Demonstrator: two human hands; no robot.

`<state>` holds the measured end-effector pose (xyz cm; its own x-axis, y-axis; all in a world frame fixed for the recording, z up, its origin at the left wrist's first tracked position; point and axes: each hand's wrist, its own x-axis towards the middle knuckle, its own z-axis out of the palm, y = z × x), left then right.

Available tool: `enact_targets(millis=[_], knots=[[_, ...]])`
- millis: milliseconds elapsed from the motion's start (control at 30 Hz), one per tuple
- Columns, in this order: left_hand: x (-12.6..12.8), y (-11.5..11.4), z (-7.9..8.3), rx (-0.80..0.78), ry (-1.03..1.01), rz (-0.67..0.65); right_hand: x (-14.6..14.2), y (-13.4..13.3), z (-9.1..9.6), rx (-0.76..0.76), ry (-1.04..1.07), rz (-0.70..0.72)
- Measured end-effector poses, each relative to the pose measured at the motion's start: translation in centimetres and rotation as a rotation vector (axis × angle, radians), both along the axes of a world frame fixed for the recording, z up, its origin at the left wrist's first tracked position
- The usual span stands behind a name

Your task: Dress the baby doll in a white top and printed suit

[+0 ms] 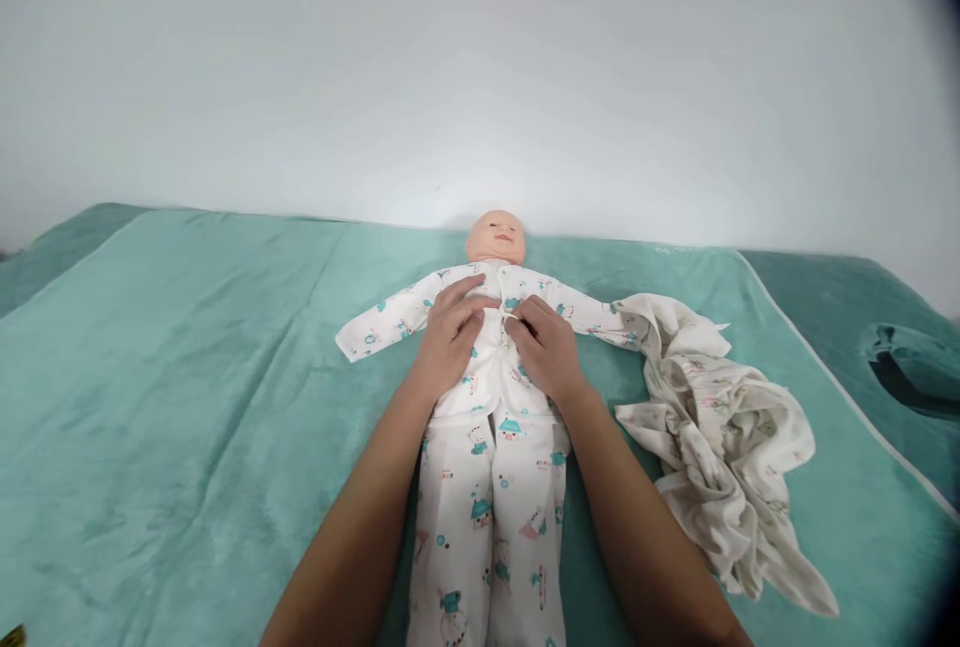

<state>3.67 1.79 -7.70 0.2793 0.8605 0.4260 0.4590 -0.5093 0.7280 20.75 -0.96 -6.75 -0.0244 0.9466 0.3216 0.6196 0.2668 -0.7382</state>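
Observation:
A baby doll (pixel 496 237) lies on its back in the middle of a teal blanket (pixel 187 377), head toward the wall. It wears a white patterned top (pixel 491 372) and matching trousers (pixel 487 517). Both my hands rest on its chest. My left hand (pixel 448 332) pinches the left edge of the top's front opening with its fingers curled. My right hand (pixel 546 347) pinches the right edge at the same spot, fingertips meeting those of the left. The doll's sleeves are spread out to both sides.
A crumpled white patterned cloth (pixel 720 437) lies on the blanket right of the doll, touching its sleeve. A plain white wall (pixel 480 77) rises behind the doll's head. A darker teal surface with a fold (pixel 907 367) shows at the far right.

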Motion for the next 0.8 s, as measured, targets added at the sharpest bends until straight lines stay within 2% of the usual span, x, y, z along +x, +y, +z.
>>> enact_targets(millis=[367,500,567,633,733,800], knots=[[-0.2,0.4,0.0,-0.009,0.052,-0.05,-0.7,0.2,-0.3,-0.037,0.008,-0.138],[0.0,0.3,-0.2,-0.004,-0.012,-0.02,-0.6,0.4,-0.6,-0.021,0.017,-0.188],[0.0,-0.1,-0.4,0.008,-0.053,-0.009,-0.3,0.0,-0.2,-0.016,-0.042,-0.197],[-0.2,-1.0,-0.5,0.023,-0.063,-0.029,0.3,-0.9,0.9,-0.067,-0.17,-0.129],[-0.7,-2.5,-0.6,0.03,-0.037,-0.068,0.8,-2.7,3.3,-0.223,-0.366,0.097],[-1.0,-3.3,-0.7,0.028,-0.012,-0.077,0.5,-3.9,4.4,-0.283,-0.452,0.154]])
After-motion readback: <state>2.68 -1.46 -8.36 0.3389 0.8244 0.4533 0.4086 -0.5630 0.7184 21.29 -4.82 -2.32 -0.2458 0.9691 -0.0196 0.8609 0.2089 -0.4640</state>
